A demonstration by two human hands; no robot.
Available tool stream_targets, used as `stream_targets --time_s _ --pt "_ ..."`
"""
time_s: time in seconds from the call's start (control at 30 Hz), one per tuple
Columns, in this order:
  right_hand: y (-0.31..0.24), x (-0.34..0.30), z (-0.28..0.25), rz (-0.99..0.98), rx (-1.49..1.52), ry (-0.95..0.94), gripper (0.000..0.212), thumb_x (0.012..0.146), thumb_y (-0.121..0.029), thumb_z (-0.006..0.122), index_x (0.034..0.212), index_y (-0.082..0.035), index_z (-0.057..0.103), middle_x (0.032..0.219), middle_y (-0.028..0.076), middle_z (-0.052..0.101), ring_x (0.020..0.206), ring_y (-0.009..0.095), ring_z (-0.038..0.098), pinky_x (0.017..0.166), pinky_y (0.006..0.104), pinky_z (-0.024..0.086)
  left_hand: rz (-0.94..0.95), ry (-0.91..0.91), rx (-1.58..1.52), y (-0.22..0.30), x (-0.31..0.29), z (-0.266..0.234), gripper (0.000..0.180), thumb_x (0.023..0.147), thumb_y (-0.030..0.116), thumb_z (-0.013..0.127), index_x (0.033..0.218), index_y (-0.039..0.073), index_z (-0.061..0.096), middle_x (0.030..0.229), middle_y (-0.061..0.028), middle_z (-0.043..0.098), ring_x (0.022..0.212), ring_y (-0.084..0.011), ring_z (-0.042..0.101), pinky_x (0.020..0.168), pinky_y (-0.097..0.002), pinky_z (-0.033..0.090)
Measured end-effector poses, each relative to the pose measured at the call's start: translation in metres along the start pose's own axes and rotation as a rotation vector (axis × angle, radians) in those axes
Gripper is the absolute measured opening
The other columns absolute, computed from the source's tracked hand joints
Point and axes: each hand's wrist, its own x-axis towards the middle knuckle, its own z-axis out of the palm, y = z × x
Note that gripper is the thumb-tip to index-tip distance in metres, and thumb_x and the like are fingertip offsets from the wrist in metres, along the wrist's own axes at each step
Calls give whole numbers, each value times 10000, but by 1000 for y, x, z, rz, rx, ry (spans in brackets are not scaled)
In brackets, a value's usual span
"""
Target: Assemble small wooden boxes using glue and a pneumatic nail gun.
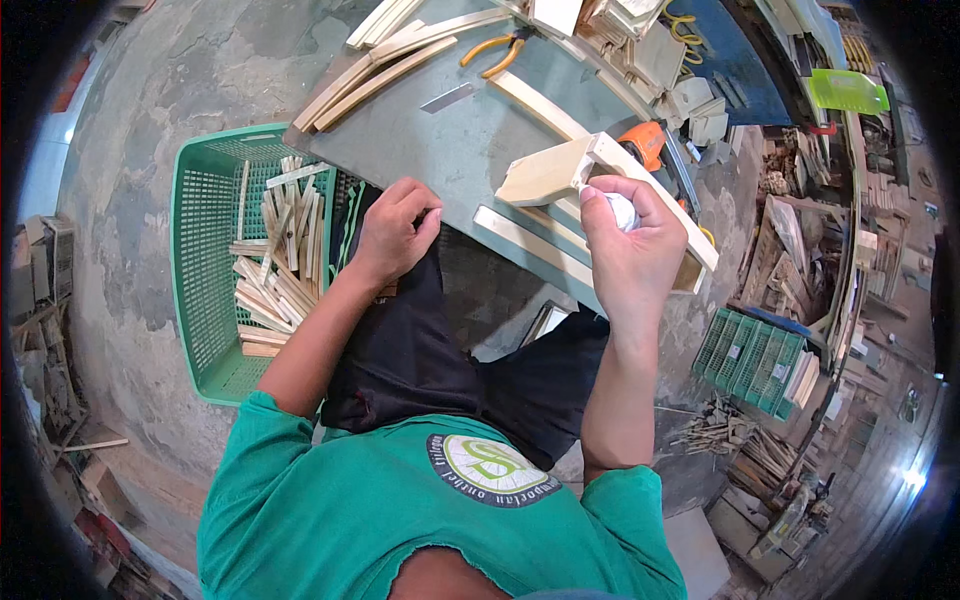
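Observation:
My right hand [642,235] is closed round a small white bottle [622,211], mostly hidden by the fingers. The bottle's tip is at the end of a pale wooden board [548,172] with a pointed end. That board meets a long wooden strip [660,205] at the table's right side, and more strips lie beneath. A loose wooden slat [530,243] lies along the near table edge. My left hand [398,228] is curled shut above my left thigh, beside the table's near corner, with nothing seen in it.
On the grey table [430,150] lie yellow-handled pliers [493,53], a flat metal piece [447,97], curved wooden strips [385,85] and an orange tool [644,143]. A green basket [207,270] of wooden sticks stands left. Stacked green crates [750,360] stand right.

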Motion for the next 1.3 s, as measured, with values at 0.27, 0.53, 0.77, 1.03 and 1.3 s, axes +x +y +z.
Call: stream_targets --time_s 0.27,0.53,0.77,1.03,1.3 --pt "2 -9 -17 -23 25 50 116 873 -82 724 950 4 712 755 2 659 667 60 562 601 219 445 2 1 14 4 1 1 79 801 8 687 855 24 631 865 -103 612 802 -296 638 704 -359 514" --pt "36 -43 -129 30 161 480 152 898 -117 743 985 -3 692 750 21 649 631 55 582 554 196 452 5 0 21 7 3 2 57 842 -6 666 891 12 643 858 -109 607 725 -254 625 653 -338 508" --pt "74 -54 -146 215 40 387 111 894 -94 707 971 -15 703 752 -4 653 636 39 584 554 187 434 -3 -21 68 6 3 7 44 857 -9 657 893 2 634 855 -101 592 699 -227 603 647 -313 495" --pt "77 -43 -144 210 61 342 111 888 -100 712 943 -3 699 737 -13 646 623 30 550 542 195 406 7 -20 115 6 2 9 37 869 8 653 900 1 633 866 -101 593 715 -227 603 656 -312 492" --pt "84 -41 -144 152 -3 334 116 881 -105 710 914 5 700 707 -29 626 618 20 522 541 200 394 -17 -35 108 7 1 10 37 889 23 639 904 -10 634 865 -97 595 720 -210 587 670 -300 478"
